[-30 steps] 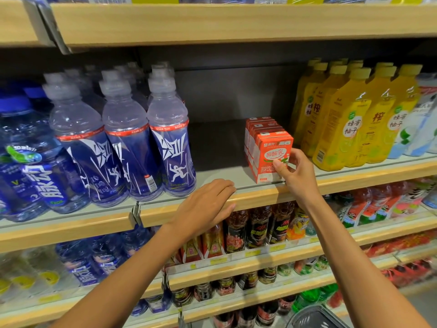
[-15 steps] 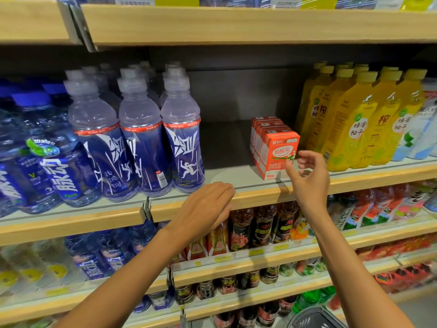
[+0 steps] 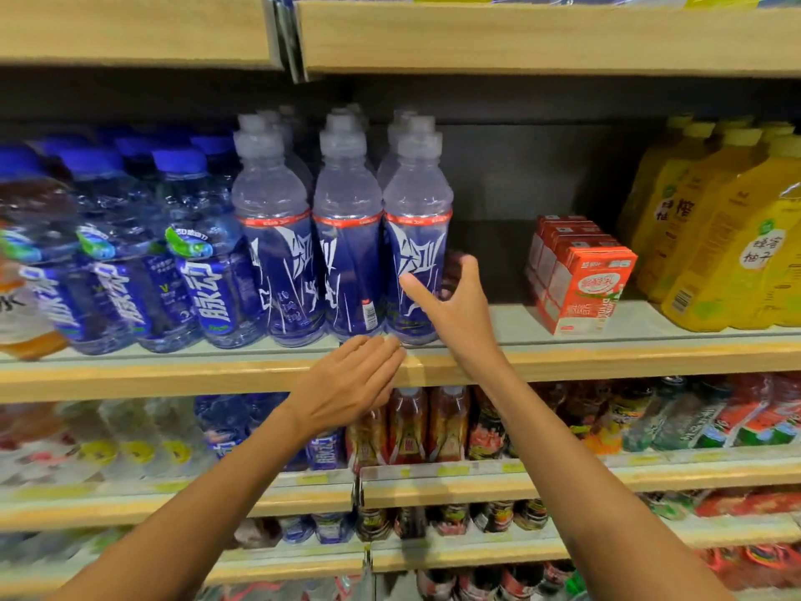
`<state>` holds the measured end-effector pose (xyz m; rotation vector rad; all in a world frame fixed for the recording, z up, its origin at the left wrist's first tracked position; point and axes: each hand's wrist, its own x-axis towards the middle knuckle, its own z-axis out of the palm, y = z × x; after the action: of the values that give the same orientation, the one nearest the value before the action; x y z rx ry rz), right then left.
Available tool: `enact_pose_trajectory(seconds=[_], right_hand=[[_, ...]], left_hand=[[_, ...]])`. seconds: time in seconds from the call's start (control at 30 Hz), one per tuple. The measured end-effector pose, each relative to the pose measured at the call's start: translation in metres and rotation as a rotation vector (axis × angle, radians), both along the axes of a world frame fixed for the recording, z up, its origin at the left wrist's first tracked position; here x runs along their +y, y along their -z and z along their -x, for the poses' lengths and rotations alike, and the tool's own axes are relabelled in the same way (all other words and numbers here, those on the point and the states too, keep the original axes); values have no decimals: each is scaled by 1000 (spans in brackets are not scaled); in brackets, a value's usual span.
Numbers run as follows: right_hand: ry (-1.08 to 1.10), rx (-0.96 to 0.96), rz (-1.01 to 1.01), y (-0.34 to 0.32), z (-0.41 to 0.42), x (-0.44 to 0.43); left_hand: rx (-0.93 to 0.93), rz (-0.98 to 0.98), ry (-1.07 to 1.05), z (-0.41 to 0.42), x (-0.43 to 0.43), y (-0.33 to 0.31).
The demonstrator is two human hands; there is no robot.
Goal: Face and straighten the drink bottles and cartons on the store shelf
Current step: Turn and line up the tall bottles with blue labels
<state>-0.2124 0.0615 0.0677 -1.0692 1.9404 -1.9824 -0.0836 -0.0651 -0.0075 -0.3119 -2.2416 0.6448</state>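
Three rows of clear bottles with dark blue labels (image 3: 346, 236) stand on the middle shelf (image 3: 563, 362). My right hand (image 3: 453, 305) is on the rightmost front bottle (image 3: 414, 197): the thumb lies across its label and the fingers curl round its right side. My left hand (image 3: 346, 383) lies flat with straight fingers over the shelf's front edge, its fingertips just below the bottle bases. A row of orange-red cartons (image 3: 581, 288) stands to the right, apart from both hands.
Blue-capped bottles (image 3: 130, 253) crowd the shelf's left part and yellow bottles (image 3: 715, 236) its right end. A gap lies between the blue-labelled bottles and the cartons. The upper shelf board (image 3: 520, 36) hangs low overhead. Lower shelves hold several small bottles (image 3: 416, 427).
My right hand left the front carton and moved left onto the rightmost blue-labelled bottle. My left hand's fingers straightened at the shelf edge. The view shifted left.
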Motion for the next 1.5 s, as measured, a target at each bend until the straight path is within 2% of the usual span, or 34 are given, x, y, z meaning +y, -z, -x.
enact_pose_trajectory(seconds=[0.27, 0.4, 0.57, 0.63, 0.7, 0.77, 0.83, 0.9, 0.97, 1.03, 1.17, 1.27, 1.33, 1.4, 1.5], right_hand=[[63, 88, 14, 6, 2, -20], [113, 117, 42, 2, 8, -7], [116, 148, 32, -9, 14, 29], [76, 119, 34, -15, 10, 44], [10, 71, 50, -20, 0, 57], [-71, 27, 67, -22, -14, 68], [-145, -20, 76, -19, -28, 75], [-193, -54, 66, -13, -41, 79], [-221, -64, 55, -6, -51, 80], [-228, -69, 51, 1, -59, 80], [-209, -47, 64, 7, -67, 78], [-228, -30, 52, 9, -69, 79], [-287, -99, 55, 10, -67, 80], [-407, -233, 75, 9, -60, 84], [-683, -469, 49, 8, -53, 92]], left_hand=[[77, 105, -7, -2, -1, 2], [61, 46, -5, -4, 5, -4], [-42, -114, -36, -6, 22, -18], [-95, -325, -56, -9, 35, -30], [-73, -698, -76, -9, 50, -48], [59, -1137, -20, -4, 64, -76], [116, -1607, 194, 4, 77, -115], [48, -1877, 422, 8, 90, -148], [-17, -1906, 472, 9, 104, -162], [-21, -1867, 424, 8, 116, -164], [121, -1845, 341, 10, 121, -157], [197, -1856, 390, 12, 121, -156], [177, -1922, 443, 10, 116, -158], [33, -2060, 572, 8, 104, -158], [-357, -2238, 1010, 8, 90, -160]])
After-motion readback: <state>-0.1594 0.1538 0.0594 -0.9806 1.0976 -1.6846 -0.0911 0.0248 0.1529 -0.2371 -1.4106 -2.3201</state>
